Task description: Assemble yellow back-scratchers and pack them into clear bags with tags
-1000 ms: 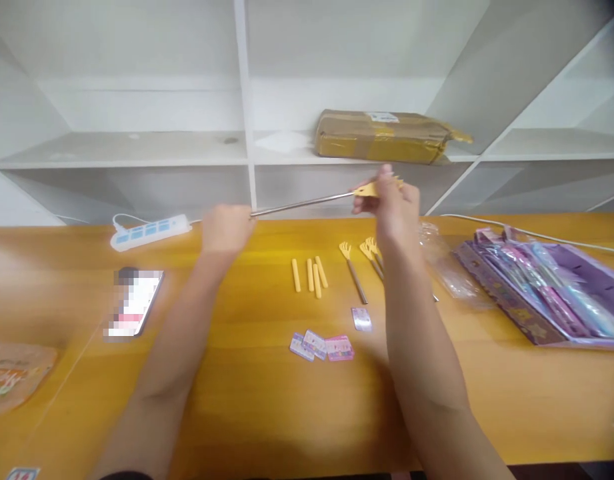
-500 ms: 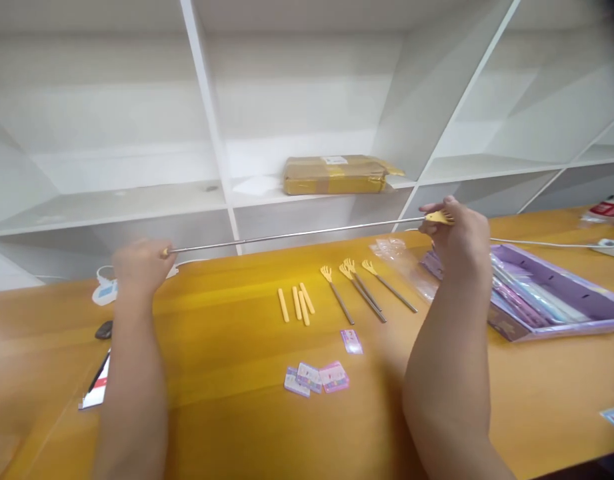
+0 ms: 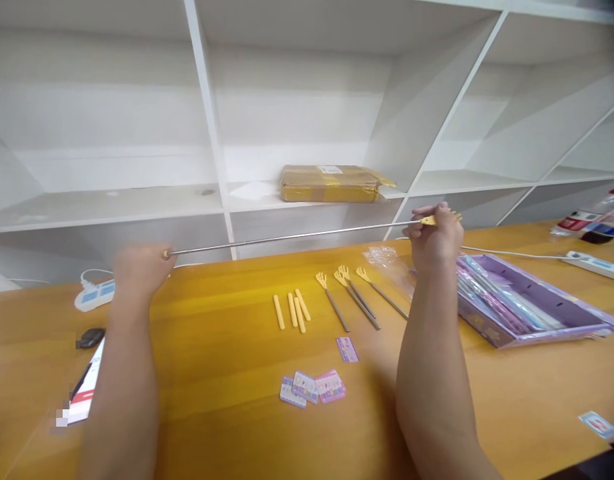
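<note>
Head view: the left hand (image 3: 143, 272) and right hand (image 3: 435, 233) are well apart, both clamped on a long metal back scratcher (image 3: 297, 236), the left round its yellow end (image 3: 166, 254), the right on its yellow claw (image 3: 429, 221). It spans nearly level above the tabletop (image 3: 221, 393), where four yellow sticks (image 3: 292, 310), four shorter claw-headed scratchers (image 3: 361, 306) and printed cards (image 3: 331, 386) lie.

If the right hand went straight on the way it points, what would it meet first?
Likely the shelf: its front edge lies ahead of the right hand, which grips the yellow claw. Depth is unclear, so the grey panel beneath might come first.
</note>
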A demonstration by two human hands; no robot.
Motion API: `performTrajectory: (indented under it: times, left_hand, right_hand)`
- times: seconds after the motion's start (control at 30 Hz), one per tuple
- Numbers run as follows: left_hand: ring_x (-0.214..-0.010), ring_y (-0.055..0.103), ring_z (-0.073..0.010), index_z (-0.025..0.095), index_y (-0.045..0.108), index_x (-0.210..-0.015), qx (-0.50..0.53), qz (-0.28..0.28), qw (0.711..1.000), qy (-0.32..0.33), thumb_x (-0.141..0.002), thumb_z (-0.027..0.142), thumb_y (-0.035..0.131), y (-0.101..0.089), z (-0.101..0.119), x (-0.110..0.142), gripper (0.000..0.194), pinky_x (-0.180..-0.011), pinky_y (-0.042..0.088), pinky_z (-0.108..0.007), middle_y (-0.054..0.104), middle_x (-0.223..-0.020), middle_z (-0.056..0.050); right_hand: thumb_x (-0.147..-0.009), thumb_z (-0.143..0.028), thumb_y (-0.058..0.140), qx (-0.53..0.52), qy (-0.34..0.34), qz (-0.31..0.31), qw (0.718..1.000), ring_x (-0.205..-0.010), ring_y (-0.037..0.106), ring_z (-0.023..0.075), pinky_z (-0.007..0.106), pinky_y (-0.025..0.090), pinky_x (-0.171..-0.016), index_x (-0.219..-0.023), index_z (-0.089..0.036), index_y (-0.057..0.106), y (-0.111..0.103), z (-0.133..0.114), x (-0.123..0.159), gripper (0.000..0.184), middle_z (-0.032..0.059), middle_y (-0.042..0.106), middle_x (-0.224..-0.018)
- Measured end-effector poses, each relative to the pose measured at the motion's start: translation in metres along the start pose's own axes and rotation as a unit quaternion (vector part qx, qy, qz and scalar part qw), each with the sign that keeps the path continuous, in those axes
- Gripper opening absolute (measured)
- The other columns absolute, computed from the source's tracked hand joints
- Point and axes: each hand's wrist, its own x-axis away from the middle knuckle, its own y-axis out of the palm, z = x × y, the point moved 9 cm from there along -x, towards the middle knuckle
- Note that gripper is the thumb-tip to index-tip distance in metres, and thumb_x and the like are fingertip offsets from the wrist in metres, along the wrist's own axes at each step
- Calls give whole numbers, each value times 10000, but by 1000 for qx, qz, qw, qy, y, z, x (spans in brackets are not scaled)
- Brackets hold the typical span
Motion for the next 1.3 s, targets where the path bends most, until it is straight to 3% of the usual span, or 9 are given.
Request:
performTrajectory:
  times: [0.13, 0.27, 0.53, 0.63, 0.77, 0.87, 0.97, 1.1, 1.3]
  left_hand:
    - [-643, 331, -171, 199, 644, -693, -29, -19, 999, -10, -854, 196, 525, 2, -6, 0, 200, -641, 226, -289, 483, -639, -11]
    - [-649, 363, -184, 210, 659, -714, -30, -30, 999, 0, -851, 169, 530, 1, -4, 2, 192, -648, 223, -292, 449, -616, -11]
    - [-638, 550, -261, 230, 700, -710, 27, -101, 994, 16, -815, 160, 537, -8, 61, 12, 206, -638, 283, -339, 623, -663, -91]
    - [-658, 591, -300, 243, 731, -735, 27, -135, 990, 14, -801, 169, 537, -14, 91, 26, 217, -635, 316, -357, 638, -662, -106]
    - [-656, 613, -287, 235, 747, -829, 63, -167, 980, 85, -858, 175, 500, -12, 145, 53, 256, -617, 310, -345, 674, -707, -122]
    - [-622, 599, -248, 220, 703, -752, 98, -179, 971, 123, -917, 191, 449, -6, 171, 70, 304, -583, 277, -330, 674, -700, -115]
    - [-594, 581, -234, 225, 669, -729, 115, -168, 971, 130, -930, 200, 428, -7, 174, 74, 315, -570, 244, -332, 662, -674, -98]
    - [-609, 590, -230, 235, 651, -772, 113, -132, 977, 121, -938, 258, 455, -20, 162, 69, 259, -573, 228, -331, 670, -684, -74]
    - [-698, 647, -252, 239, 665, -836, 87, -85, 991, 62, -938, 308, 485, -40, 144, 64, 218, -582, 248, -325, 731, -792, -81]
  right_hand:
    - [-819, -817, 594, -18, -24, -14, 999, -488, 346, 104, 343, 207, -500, -656, -245, 599, 7, -7, 4, 594, 37, 482, -669]
    - [-756, -749, 697, -39, -35, -20, 998, -485, 343, 99, 333, 225, -497, -671, -243, 608, 10, -11, 7, 521, 10, 442, -649]
    - [-809, -798, 618, -53, -38, -9, 998, -468, 319, 79, 251, 210, -440, -694, -232, 481, 59, -9, 33, 594, -26, 432, -631]
    - [-865, -807, 540, -51, -42, 28, 997, -462, 330, 76, 218, 228, -429, -688, -225, 436, 94, -8, 78, 618, -34, 415, -614]
    - [-973, -770, 423, -5, 42, -131, 991, -507, 455, 121, 255, 325, -458, -650, -215, 496, 172, 5, 173, 646, 8, 470, -588]
    - [-1021, -712, 405, -23, 47, -211, 976, -583, 499, 141, 278, 394, -534, -658, -208, 532, 203, 2, 228, 634, 31, 517, -639]
    - [-1038, -689, 408, -23, 42, -254, 966, -611, 516, 145, 278, 402, -565, -690, -202, 593, 207, -5, 238, 627, 33, 532, -650]
    - [-1014, -725, 436, 24, 28, -299, 954, -593, 512, 138, 267, 363, -542, -712, -186, 648, 201, -6, 217, 653, 23, 521, -611]
    - [-995, -733, 476, 19, 34, -286, 957, -578, 468, 120, 256, 335, -543, -684, -171, 618, 198, 7, 208, 658, 12, 501, -595]
